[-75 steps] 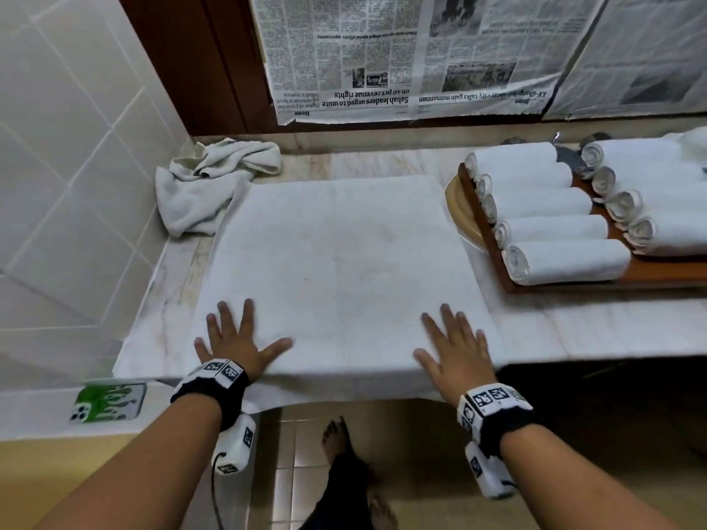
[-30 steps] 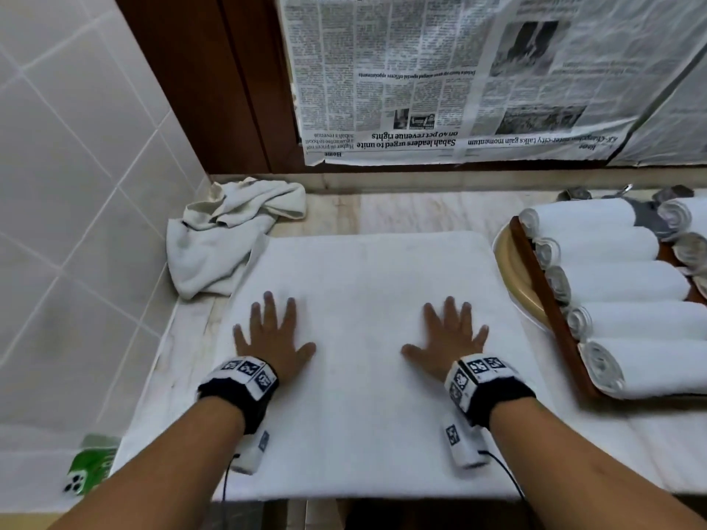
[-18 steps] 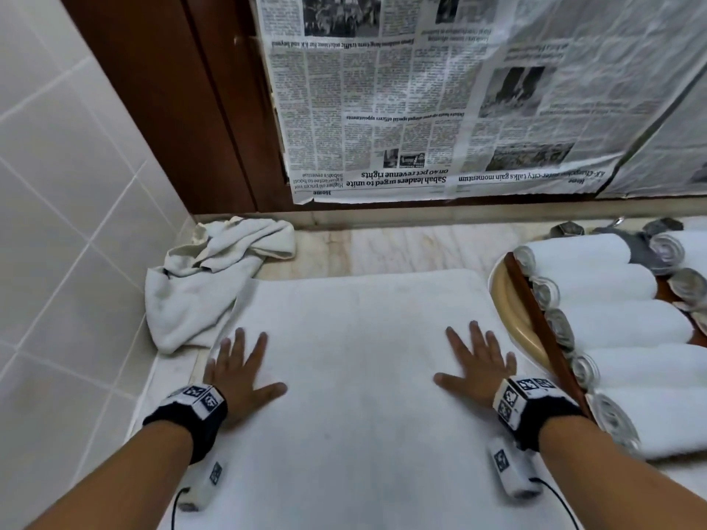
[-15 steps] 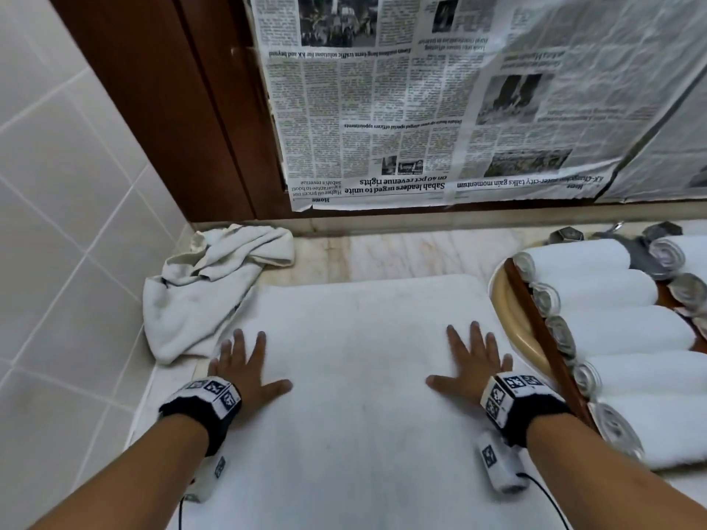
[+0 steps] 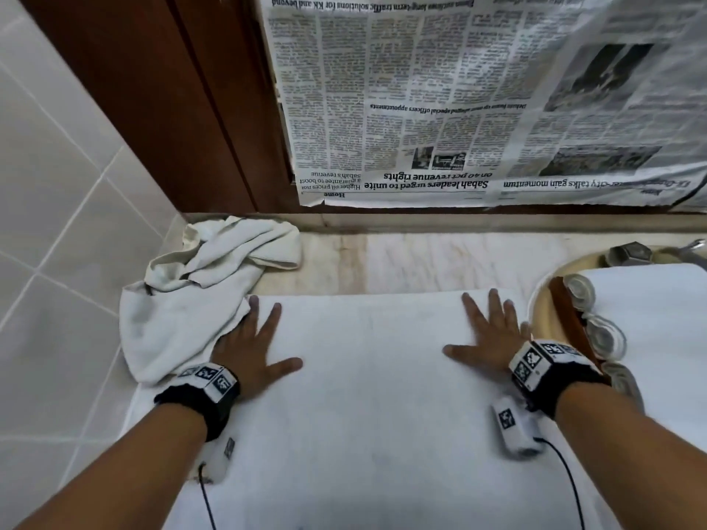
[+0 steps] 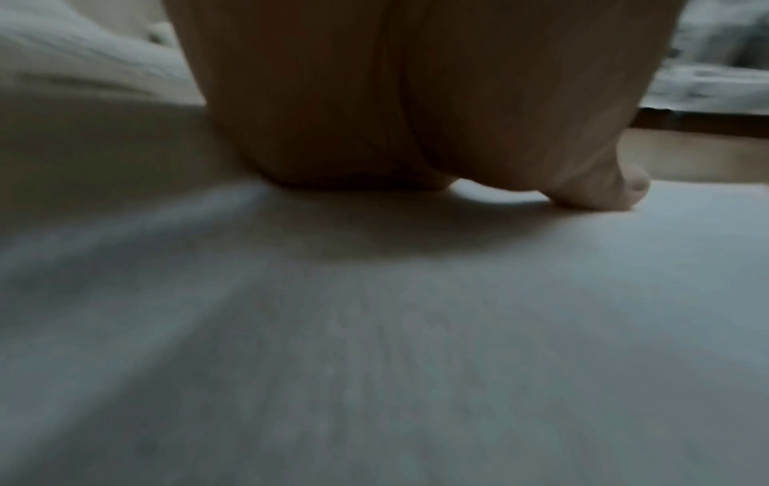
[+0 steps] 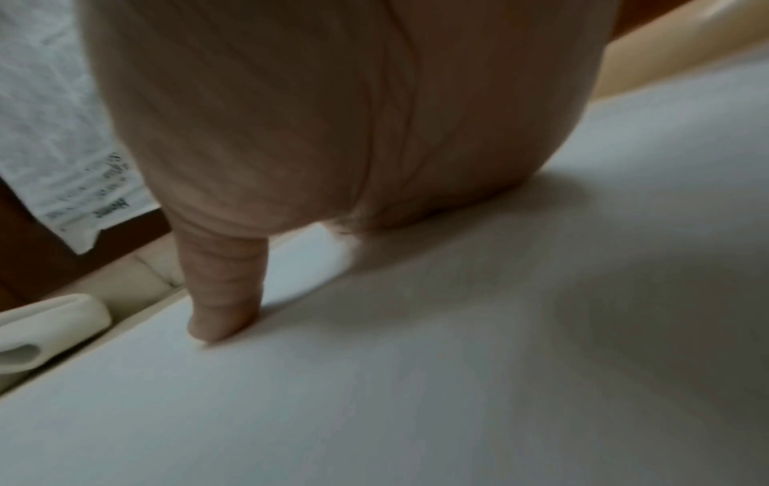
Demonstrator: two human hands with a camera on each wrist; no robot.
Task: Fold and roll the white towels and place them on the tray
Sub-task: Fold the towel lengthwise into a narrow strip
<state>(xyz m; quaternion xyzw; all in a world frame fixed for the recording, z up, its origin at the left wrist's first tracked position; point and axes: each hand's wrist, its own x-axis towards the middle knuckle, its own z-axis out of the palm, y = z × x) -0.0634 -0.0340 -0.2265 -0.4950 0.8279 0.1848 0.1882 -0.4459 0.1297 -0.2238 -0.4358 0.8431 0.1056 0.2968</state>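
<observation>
Lying crumpled at the far left of the marble desk (image 5: 413,262), a spare white towel (image 5: 199,292) shows only in the head view, and just beside it the left hand (image 5: 250,351) presses flat, fingers straight and spread, grip open, on the spread white towel (image 5: 367,395) that covers the desk's middle. The right hand (image 5: 487,340) lies likewise flat and open near that towel's far right corner, beside the wooden tray (image 5: 570,319) of rolled towels (image 5: 650,300). The wrist views add only palm heels and thumb tips touching the cloth.
</observation>
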